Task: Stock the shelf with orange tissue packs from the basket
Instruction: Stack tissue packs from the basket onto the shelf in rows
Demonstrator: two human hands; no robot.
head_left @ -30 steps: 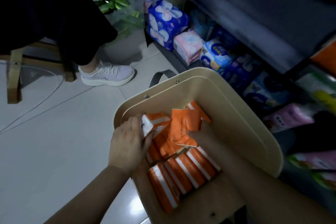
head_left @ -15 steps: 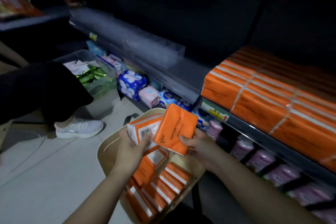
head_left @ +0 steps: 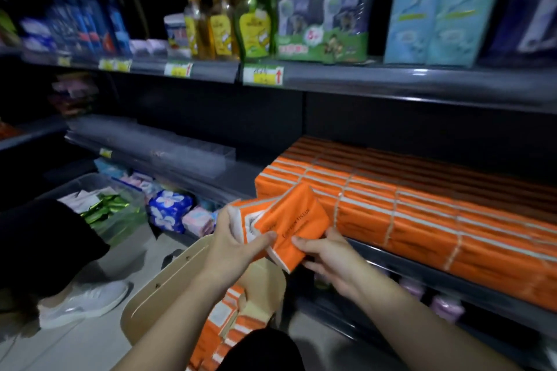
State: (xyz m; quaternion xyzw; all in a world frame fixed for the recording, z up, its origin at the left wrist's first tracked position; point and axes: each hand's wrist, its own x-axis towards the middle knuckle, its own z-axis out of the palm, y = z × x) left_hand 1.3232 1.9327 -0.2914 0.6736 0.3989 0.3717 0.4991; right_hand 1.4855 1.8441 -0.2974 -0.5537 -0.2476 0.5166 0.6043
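Left hand (head_left: 232,245) and right hand (head_left: 327,259) gripping orange tissue packs (head_left: 289,223) above the basket (head_left: 162,289), stocked shelf (head_left: 422,268) just right

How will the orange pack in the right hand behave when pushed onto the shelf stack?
Probably soft: the pack looks film-wrapped and may dent under the right hand. Likely light, since a pinch carries it, as with the second pack in the left hand. Flat, so it should not roll; its glossy wrap may slide on the stack.
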